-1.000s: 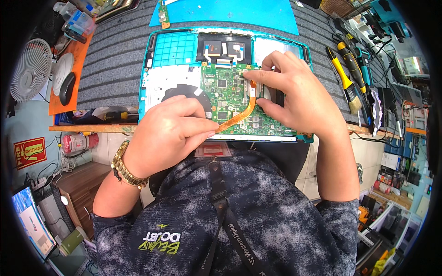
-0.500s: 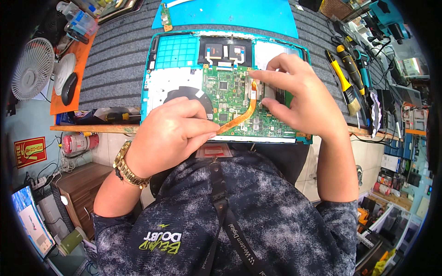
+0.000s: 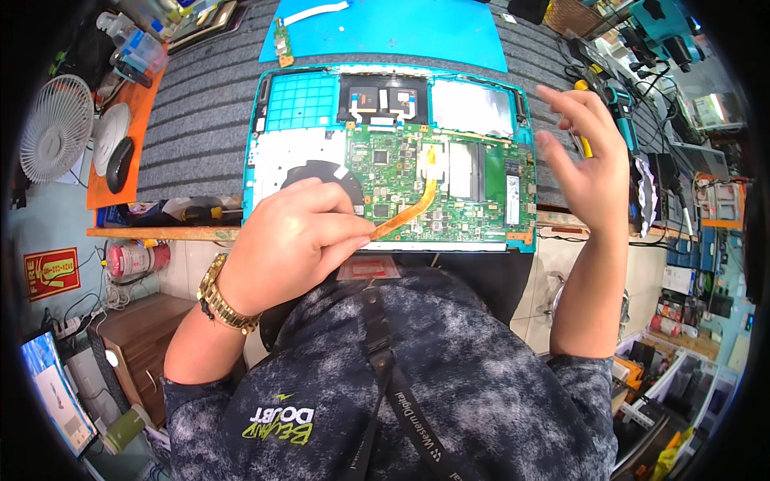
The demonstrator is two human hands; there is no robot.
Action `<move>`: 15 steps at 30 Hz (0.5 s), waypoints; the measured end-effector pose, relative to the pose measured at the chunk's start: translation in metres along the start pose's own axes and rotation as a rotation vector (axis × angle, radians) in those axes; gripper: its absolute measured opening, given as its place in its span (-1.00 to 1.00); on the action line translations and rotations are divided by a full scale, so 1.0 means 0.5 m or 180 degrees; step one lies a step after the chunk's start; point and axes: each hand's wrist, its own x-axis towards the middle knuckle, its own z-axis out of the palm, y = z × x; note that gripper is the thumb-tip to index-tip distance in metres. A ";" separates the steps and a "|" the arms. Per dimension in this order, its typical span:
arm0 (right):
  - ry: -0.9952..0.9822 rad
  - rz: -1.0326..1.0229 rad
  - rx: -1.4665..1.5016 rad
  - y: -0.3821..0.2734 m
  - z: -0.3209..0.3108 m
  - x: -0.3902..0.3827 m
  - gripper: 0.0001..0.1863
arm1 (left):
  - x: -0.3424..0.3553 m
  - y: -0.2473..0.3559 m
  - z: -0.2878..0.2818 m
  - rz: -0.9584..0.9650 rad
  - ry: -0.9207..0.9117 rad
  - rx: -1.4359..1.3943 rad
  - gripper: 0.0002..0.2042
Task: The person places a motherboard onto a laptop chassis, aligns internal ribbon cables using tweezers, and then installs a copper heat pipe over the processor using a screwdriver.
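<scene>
An open teal laptop base [image 3: 293, 144] lies in front of me, its insides showing. Across its green motherboard [image 3: 401, 183] runs a bent copper heat pipe [image 3: 417, 208], whose flat upper end rests near the board's middle. My left hand [image 3: 293, 240] pinches the pipe's lower end between thumb and fingers, partly covering a round black fan [image 3: 309, 170]. Off the laptop's right side, my right hand [image 3: 592, 160] hovers with fingers apart and nothing in it. A memory module [image 3: 465, 171] and a slim card with a white label [image 3: 513, 200] sit on the board's right part.
Beyond the laptop lies a blue mat [image 3: 385, 36] with a small green circuit board [image 3: 282, 44] on it. Tools, including a teal-and-black screwdriver [image 3: 621, 112], lie at right, partly behind my right hand. A black mouse [image 3: 120, 164] and a white fan [image 3: 56, 128] stand left.
My right hand has left the heat pipe's upper end and moved right, past the laptop's edge, uncovering the memory module and labelled card. My left hand keeps its pinch on the pipe.
</scene>
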 end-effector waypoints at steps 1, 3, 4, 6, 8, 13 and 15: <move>0.0108 0.0177 -0.0093 0.017 -0.009 -0.005 -0.46 | 0.000 0.001 -0.001 -0.0024 -0.0008 0.0006 -0.86; 0.0263 0.0545 -0.0250 0.053 -0.032 -0.018 -0.45 | 0.000 0.002 0.000 -0.0022 0.0015 0.0014 -0.86; 0.0278 0.0792 -0.0365 0.072 -0.043 -0.024 -0.45 | 0.000 0.002 0.000 -0.0029 0.0033 -0.0012 -0.85; 0.0319 0.1380 -0.0548 0.106 -0.063 -0.037 -0.44 | 0.000 0.002 -0.001 -0.0049 0.0048 -0.0002 -0.83; 0.0031 0.1538 -0.0875 0.129 -0.079 -0.055 -0.43 | 0.002 0.000 -0.005 -0.0008 0.0076 -0.0037 -0.80; -0.0181 0.1595 -0.1157 0.168 -0.077 -0.088 -0.47 | 0.013 -0.003 -0.025 0.0035 0.0279 -0.0060 -0.79; 0.0070 0.1480 -0.1369 0.190 -0.070 -0.091 -0.49 | 0.020 -0.003 -0.040 -0.0004 0.0312 -0.0079 -0.80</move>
